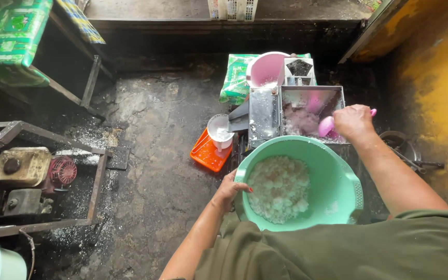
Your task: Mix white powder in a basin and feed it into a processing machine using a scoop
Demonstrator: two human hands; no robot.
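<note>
We see the left hand [229, 191] gripping the rim of a mint-green plastic basin [333, 192], its fingers [240, 187] curled over the edge on the near left side. The basin sits low in front of the person, just below a metal hopper [312, 111], and holds a heap of white shredded material [278, 187] gathered toward its left half. The right hand [353, 122] reaches over the basin's far rim, closed around the handle of a small pink scoop [327, 126] — the scoop's bowl points left, into the hopper tray, where more pale shreds lie. How tightly those fingers wrap the handle we cannot tell, since the back of the hand hides them.

Left of the hopper a grey chute slants down to a round white bowl [220, 128], which stands on an orange tray [207, 153] on the dark, cracked floor [151, 155]. Behind the hopper a pink bucket [265, 70] rests on a green patterned sack [236, 78]. Well apart, at the left edge, a small engine [32, 168] sits in a rusty metal frame — white flecks are scattered over the floor beside it.
</note>
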